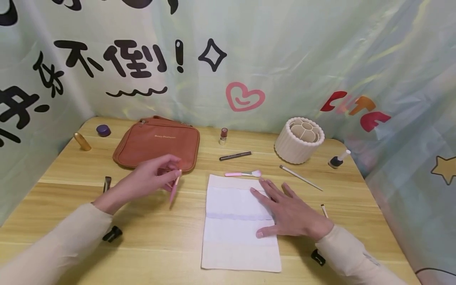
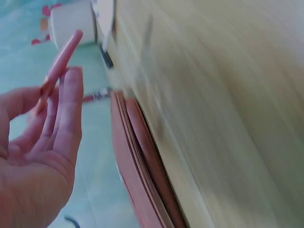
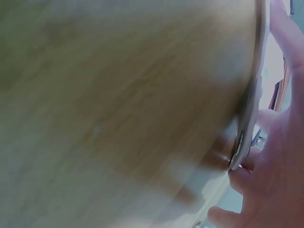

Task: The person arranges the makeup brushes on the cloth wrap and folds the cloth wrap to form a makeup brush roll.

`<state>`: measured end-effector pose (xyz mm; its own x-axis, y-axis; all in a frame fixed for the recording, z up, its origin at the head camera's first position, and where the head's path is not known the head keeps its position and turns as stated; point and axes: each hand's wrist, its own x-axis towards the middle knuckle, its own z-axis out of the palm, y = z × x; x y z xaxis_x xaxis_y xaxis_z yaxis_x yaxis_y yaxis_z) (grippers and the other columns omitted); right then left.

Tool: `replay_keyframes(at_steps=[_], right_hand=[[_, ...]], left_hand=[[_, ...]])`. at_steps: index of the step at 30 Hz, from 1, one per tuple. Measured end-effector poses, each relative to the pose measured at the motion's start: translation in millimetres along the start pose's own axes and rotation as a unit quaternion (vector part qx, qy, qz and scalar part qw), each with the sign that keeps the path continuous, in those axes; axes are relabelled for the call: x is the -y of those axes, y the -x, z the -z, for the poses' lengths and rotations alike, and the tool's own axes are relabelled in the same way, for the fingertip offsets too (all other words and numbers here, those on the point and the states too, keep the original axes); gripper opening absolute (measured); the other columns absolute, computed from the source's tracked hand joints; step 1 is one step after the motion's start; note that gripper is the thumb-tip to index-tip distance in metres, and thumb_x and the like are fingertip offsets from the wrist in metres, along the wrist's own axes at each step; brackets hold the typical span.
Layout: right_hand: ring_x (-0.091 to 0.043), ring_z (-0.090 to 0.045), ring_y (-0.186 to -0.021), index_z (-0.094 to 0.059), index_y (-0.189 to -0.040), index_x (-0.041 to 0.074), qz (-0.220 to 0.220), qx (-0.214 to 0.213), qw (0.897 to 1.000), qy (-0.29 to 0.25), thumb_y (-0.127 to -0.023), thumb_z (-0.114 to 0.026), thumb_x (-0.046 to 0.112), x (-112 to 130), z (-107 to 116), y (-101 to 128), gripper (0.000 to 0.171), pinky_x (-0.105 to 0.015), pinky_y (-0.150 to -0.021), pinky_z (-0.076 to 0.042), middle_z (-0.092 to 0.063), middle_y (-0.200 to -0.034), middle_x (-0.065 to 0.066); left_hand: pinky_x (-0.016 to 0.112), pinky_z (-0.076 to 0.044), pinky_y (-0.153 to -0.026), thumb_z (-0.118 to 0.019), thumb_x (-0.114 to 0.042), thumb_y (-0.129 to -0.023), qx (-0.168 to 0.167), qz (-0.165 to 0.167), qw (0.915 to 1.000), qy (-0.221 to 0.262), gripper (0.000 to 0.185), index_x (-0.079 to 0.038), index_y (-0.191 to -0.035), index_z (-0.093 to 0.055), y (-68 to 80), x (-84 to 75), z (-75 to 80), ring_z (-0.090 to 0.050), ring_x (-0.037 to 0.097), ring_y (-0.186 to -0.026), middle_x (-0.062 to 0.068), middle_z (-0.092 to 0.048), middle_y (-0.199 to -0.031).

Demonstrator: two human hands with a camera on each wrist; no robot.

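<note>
On the left, the left hand pinches a pink makeup brush above the counter, just in front of the brown cosmetic bag. The white cloth roll lies near the front edge; the right hand, fingers straight, presses its right side flat. To do this well, I judge, keep the cloth pinned and the brush level with its pockets.

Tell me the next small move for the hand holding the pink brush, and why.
Probably carry the pink brush rightward and lay it on the white cloth. The left hand pinches it above bare table beside the cloth, while the right hand presses the cloth flat.
</note>
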<state>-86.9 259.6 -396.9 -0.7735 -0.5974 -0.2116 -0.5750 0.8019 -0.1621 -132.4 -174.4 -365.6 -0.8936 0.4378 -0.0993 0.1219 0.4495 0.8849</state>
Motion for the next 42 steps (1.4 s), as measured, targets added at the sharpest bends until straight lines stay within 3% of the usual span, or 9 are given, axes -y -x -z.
replay_keyframes(at_steps=[5, 10, 21, 25, 28, 31, 34, 36, 42], right_hand=[[-0.041, -0.020, -0.168, -0.026, -0.175, 0.025, -0.004, 0.004, 1.000, -0.001, -0.085, -0.062, 0.092, 3, 1, -2, 0.118, -0.076, -0.129, -0.022, -0.006, -0.184, -0.017], [-0.041, -0.022, -0.168, -0.026, -0.175, 0.024, -0.002, 0.006, 1.000, 0.005, -0.085, -0.062, 0.091, 5, 1, -3, 0.118, -0.076, -0.129, -0.022, -0.008, -0.183, -0.018], [-0.039, -0.017, -0.169, -0.025, -0.175, 0.026, 0.009, 0.009, 1.000, 0.006, -0.084, -0.064, 0.091, 10, 1, -12, 0.118, -0.076, -0.129, -0.020, -0.007, -0.184, -0.016], [-0.040, -0.018, -0.169, -0.026, -0.175, 0.024, 0.012, 0.007, 1.000, 0.004, -0.084, -0.065, 0.090, 11, 1, -13, 0.118, -0.077, -0.128, -0.020, -0.010, -0.183, -0.018], [-0.042, -0.021, -0.168, -0.027, -0.175, 0.023, 0.014, 0.004, 1.000, 0.003, -0.084, -0.065, 0.090, 11, 2, -13, 0.119, -0.078, -0.127, -0.021, -0.012, -0.183, -0.019], [-0.042, -0.022, -0.168, -0.027, -0.175, 0.023, 0.014, 0.003, 1.000, 0.004, -0.084, -0.064, 0.091, 11, 2, -12, 0.120, -0.078, -0.127, -0.022, -0.013, -0.182, -0.020], [-0.042, -0.023, -0.167, -0.027, -0.175, 0.023, 0.015, 0.001, 1.000, 0.005, -0.084, -0.063, 0.092, 12, 2, -12, 0.120, -0.078, -0.127, -0.023, -0.013, -0.183, -0.019], [-0.042, -0.023, -0.167, -0.027, -0.175, 0.023, 0.013, 0.001, 1.000, 0.005, -0.084, -0.063, 0.092, 12, 2, -12, 0.119, -0.078, -0.127, -0.022, -0.013, -0.183, -0.019], [-0.040, -0.020, -0.168, -0.028, -0.174, 0.024, 0.006, 0.004, 1.000, 0.003, -0.084, -0.065, 0.090, 12, 1, -13, 0.118, -0.077, -0.128, -0.019, -0.010, -0.183, -0.017]], left_hand=[[0.040, -0.069, -0.084, -0.061, -0.012, -0.112, -0.003, -0.007, 0.9983, 0.058, 0.040, 0.002, -0.149, -0.055, -25.1, -13.9, -27.2, -0.075, 0.026, -0.102, 0.026, -0.066, -0.127], [0.043, -0.069, -0.085, -0.061, -0.010, -0.112, -0.006, 0.010, 0.9970, 0.077, 0.037, 0.000, -0.148, -0.055, -43.1, -20.4, -51.2, -0.075, 0.026, -0.100, 0.022, -0.063, -0.129], [0.035, -0.068, -0.084, -0.060, -0.007, -0.112, 0.000, 0.063, 0.9928, 0.101, 0.034, 0.000, -0.145, -0.056, -52.0, -13.1, -73.4, -0.074, 0.023, -0.095, 0.019, -0.061, -0.130], [0.034, -0.068, -0.084, -0.060, -0.007, -0.112, 0.028, 0.088, 0.9893, 0.114, 0.029, 0.000, -0.139, -0.058, -48.4, -9.0, -75.6, -0.073, 0.020, -0.091, 0.017, -0.060, -0.128], [0.036, -0.068, -0.082, -0.062, -0.006, -0.111, 0.054, 0.086, 0.9886, 0.111, 0.026, 0.001, -0.135, -0.058, -43.8, -7.5, -75.3, -0.073, 0.021, -0.088, 0.017, -0.061, -0.122], [0.034, -0.065, -0.071, -0.068, -0.009, -0.108, 0.082, 0.079, 0.9907, 0.076, 0.023, -0.002, -0.129, -0.061, -38.7, -7.1, -72.7, -0.071, 0.020, -0.081, 0.013, -0.066, -0.108], [0.029, -0.054, -0.058, -0.073, -0.015, -0.105, 0.115, 0.080, 0.9898, 0.025, 0.019, -0.008, -0.120, -0.064, -33.8, -8.8, -69.6, -0.065, 0.018, -0.074, 0.006, -0.067, -0.096], [0.027, -0.048, -0.058, -0.076, -0.017, -0.103, 0.139, 0.083, 0.9867, 0.007, 0.017, -0.011, -0.115, -0.066, -31.6, -9.5, -68.3, -0.063, 0.017, -0.072, 0.004, -0.067, -0.095], [0.025, -0.054, -0.069, -0.078, -0.017, -0.102, 0.192, 0.061, 0.9795, 0.000, 0.010, -0.012, -0.107, -0.071, -27.7, -8.6, -69.4, -0.062, 0.015, -0.076, 0.002, -0.068, -0.095]])
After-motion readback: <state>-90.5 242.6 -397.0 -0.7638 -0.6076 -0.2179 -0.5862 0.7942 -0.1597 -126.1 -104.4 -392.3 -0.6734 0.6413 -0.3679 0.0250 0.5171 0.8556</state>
